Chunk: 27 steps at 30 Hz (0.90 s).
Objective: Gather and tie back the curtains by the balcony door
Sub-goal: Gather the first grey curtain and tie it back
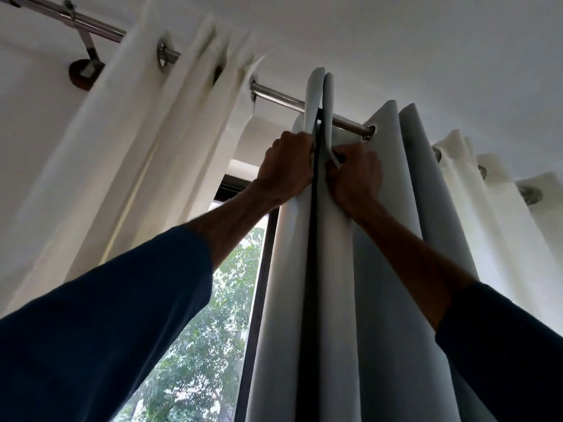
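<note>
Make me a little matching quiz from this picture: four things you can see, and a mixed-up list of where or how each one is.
Things
1. grey curtain
2. left white curtain
3. curtain rod
4. trees

Descriptions
a. shiny metal, passing through eyelets
b. gripped near the top by the left hand and right hand
c. green, outside the glass
d. bunched at the left, no hand on it

Pairs: 1-b, 2-d, 3-a, 4-c
</note>
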Motion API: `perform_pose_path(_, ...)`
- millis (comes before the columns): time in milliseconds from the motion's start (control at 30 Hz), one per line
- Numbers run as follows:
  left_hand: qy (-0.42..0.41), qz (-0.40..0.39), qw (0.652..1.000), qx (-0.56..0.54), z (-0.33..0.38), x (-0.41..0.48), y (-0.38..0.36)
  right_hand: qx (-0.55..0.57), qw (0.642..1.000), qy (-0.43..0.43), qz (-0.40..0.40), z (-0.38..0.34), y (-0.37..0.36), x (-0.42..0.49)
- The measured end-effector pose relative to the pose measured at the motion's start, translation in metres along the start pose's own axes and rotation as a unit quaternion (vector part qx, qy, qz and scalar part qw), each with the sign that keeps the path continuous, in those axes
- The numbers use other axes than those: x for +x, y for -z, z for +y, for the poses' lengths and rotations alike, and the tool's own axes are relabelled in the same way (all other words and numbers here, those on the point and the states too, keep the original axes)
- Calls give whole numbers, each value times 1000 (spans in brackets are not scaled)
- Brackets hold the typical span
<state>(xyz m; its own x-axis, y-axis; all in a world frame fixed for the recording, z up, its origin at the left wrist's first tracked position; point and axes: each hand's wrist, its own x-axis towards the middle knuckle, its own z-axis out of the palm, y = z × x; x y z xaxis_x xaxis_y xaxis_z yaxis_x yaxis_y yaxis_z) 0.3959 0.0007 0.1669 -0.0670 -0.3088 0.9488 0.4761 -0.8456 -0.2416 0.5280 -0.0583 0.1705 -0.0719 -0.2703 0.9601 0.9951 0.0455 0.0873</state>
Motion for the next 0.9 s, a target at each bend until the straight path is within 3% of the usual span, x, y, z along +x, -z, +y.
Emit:
perform_pose_path(267, 58, -85, 993, -61, 25, -14, -1, 18, 998, 43, -40, 0, 28, -34)
perform_pose_path(433, 246, -131, 943, -183, 44, -12, 2, 52, 992, 101, -52, 11, 37, -53)
perform_pose_path(500, 283, -128, 929, -202, 49, -12, 1, 44, 989, 127, -66, 13, 35, -59)
perform_pose_path(667, 240, -91, 966, -40, 44, -15, -2, 41, 976, 185, -112, 18, 34, -72)
perform_pose_path(767, 219, -98, 971, -22, 37, -20, -2, 99, 969, 182, -137, 34, 43, -65)
perform_pose_path(900, 188, -84, 979, -13, 30, -26, -4, 26, 997, 73, -9, 69, 55, -53)
